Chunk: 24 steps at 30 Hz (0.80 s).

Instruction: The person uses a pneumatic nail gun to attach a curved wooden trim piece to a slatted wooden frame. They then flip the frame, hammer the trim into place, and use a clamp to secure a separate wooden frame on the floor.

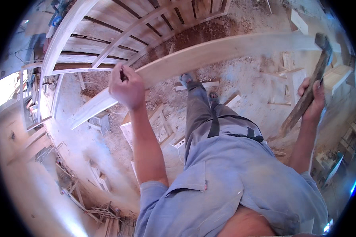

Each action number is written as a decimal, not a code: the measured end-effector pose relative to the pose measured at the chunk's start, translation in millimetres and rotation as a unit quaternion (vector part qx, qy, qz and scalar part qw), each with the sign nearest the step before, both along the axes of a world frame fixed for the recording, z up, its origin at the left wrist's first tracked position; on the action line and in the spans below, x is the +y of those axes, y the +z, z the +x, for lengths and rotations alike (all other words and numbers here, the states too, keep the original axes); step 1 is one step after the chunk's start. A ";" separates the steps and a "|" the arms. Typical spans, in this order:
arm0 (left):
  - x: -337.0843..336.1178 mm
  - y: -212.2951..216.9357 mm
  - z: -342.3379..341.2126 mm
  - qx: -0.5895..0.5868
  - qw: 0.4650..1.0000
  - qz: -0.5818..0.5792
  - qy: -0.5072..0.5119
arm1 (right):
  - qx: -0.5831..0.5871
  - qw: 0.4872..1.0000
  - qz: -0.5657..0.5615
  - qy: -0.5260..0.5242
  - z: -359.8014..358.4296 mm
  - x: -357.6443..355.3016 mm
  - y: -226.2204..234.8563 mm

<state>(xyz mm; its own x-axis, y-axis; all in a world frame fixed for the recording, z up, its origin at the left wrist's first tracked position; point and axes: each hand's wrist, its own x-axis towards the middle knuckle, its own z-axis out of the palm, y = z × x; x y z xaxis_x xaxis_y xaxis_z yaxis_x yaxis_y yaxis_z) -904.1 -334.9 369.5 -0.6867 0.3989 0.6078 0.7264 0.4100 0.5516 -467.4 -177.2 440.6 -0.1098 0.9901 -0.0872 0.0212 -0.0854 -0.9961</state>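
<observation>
My left hand (127, 87) is closed in a fist round a long pale wooden board (213, 52). The board runs from the lower left of the hand to the far right, and its right part is smeared by motion. What the curled fingers cover of it is hidden. In my right hand (314, 100) is a hammer (319, 73) with a rough wooden handle, gripped about mid-handle. Its dark head points up and away, over the board's far right end.
A large slatted wooden frame (118, 43) stands at the far left. Wood offcuts (162, 122) lie scattered on the dusty floor (241, 85) round my feet. A white power strip (179, 143) lies left of my legs. More timber pieces (338, 75) are at the right.
</observation>
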 end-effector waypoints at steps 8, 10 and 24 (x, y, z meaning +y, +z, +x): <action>-39.2 22.9 10.3 0.111 0.993 -0.002 -0.050 | -0.224 0.944 0.055 0.237 -184.9 147.1 33.5; -41.3 9.8 10.2 0.108 0.992 0.000 -0.063 | -0.293 0.920 0.009 0.261 -244.0 154.1 2.2; -30.2 -31.1 -11.9 0.198 0.926 0.175 0.268 | -0.426 0.562 0.033 0.708 -398.0 114.0 -331.7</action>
